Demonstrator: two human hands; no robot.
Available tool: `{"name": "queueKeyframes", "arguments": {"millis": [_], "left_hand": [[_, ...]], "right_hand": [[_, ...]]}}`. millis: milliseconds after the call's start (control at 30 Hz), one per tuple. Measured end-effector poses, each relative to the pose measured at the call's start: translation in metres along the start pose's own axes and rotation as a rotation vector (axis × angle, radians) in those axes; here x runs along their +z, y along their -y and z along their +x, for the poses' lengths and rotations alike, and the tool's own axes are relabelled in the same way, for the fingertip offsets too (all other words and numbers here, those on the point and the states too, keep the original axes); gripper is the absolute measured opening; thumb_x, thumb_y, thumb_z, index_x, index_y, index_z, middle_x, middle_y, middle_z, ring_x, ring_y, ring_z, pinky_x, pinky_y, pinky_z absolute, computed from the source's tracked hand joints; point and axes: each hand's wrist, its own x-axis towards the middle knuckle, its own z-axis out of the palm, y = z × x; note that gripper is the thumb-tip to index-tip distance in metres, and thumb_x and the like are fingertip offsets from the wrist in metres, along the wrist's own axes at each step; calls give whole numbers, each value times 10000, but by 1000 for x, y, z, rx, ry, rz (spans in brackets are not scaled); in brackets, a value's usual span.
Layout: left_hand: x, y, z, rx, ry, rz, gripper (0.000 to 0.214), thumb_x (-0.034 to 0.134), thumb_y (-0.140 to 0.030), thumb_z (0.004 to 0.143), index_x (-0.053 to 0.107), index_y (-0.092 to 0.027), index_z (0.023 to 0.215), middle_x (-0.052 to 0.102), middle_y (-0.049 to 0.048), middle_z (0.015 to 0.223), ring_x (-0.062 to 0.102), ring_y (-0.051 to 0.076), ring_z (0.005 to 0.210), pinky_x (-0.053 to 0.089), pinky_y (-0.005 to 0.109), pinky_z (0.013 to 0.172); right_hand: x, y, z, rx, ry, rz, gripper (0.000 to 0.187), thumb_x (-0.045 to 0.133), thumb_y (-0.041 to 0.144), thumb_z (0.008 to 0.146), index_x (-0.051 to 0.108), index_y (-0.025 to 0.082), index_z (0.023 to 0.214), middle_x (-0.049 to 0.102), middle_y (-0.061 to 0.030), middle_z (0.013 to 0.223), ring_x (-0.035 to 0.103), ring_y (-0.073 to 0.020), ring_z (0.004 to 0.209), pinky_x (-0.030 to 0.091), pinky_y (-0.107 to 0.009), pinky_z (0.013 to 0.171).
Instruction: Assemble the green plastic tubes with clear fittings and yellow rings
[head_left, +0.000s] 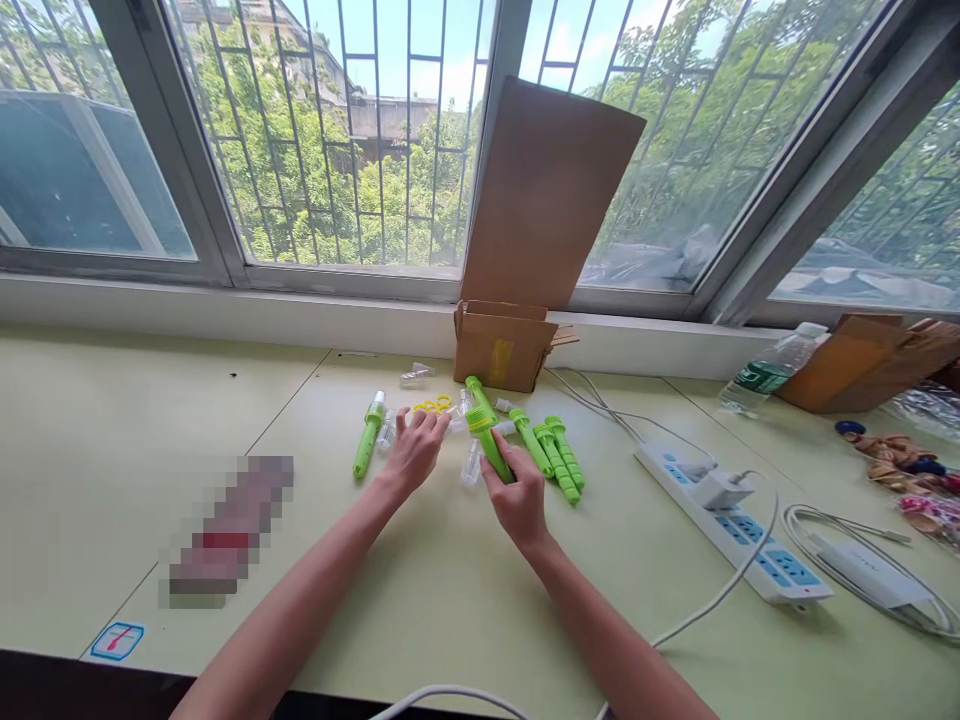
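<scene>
My right hand point(519, 497) is wrapped around a green plastic tube point(491, 455), tilted with its wider end up and away from me. A yellow ring sits around that wide end. My left hand point(414, 450) is palm down over the small parts, fingers bent and somewhat apart; its fingertips are close to yellow rings point(433, 405) and a clear plastic piece point(387, 430). To its left lies a green tube with a clear cap point(368, 436). Another clear piece point(471, 464) is between my hands. Several green tubes point(555, 462) lie right of my right hand.
An open cardboard box point(499, 345) stands against the window sill behind the parts. On the right are a white power strip point(731, 525) with cables, a plastic bottle point(776, 370) and a coiled charger cable point(870, 575). A blurred object point(232, 530) lies on the left.
</scene>
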Motion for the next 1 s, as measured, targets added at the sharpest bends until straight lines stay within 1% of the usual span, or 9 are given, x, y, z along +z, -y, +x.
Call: {"name": "queueKeyframes", "arguments": {"millis": [33,100,233,367,533,633,767,1000], "left_hand": [[-1,1,-2,-4,-4,10,471,428,-74,839,462,-226,1283,605,92,1010,513,250,1007,291,461,969],[-3,4,-5,-20,-14,28,478,428,-111,858,437,-250,1315,596,97,1020,509,259,1000,305,452,941],[-5,3,-7,-54,-66,26,395,438,-162,875,498,-237,1258,600,100,1012,515,261,979,285,460,964],[-6,-1,-7,-60,-139,-15,344,454,-190,879,518,-206,1216,622,96,1007,532,252,973,255,471,1001],[-6,-2,-8,-77,-216,-77,283,497,-186,845,552,-178,1123,652,86,973,557,245,936,254,471,1011],[-5,-1,-8,-100,-256,-90,324,509,-194,835,536,-164,1156,661,85,968,568,241,911,262,467,1009],[-5,-1,-9,-97,-258,-60,448,501,-196,844,462,-177,1291,667,68,922,576,229,875,279,456,1000],[-6,1,-10,-103,-248,-65,347,500,-200,851,538,-192,1195,680,67,944,588,233,892,255,470,1025]], "right_hand": [[0,0,0,2,4,-5,425,558,290,837,594,189,1248,611,-45,826,580,-189,738,486,-316,714],[0,-1,0,2,10,-13,427,558,292,836,594,191,1249,610,-44,818,581,-187,731,488,-316,713],[0,-1,1,-2,6,-24,431,552,292,836,592,191,1252,616,-46,821,582,-187,726,493,-316,708],[0,-2,1,-5,3,-27,431,553,288,836,591,186,1253,624,-51,837,586,-188,738,492,-315,717],[-1,0,1,-11,14,-35,423,554,288,836,599,185,1243,612,-45,812,576,-185,722,487,-308,697],[-1,1,1,-15,19,-43,422,549,283,837,597,188,1246,604,-40,806,570,-183,716,483,-305,688],[0,0,0,-16,27,-49,424,549,290,838,596,189,1247,585,-28,769,561,-179,699,478,-299,675],[0,-2,-1,-7,37,-50,439,552,282,833,586,190,1261,568,-23,764,551,-174,692,471,-296,673]]}}
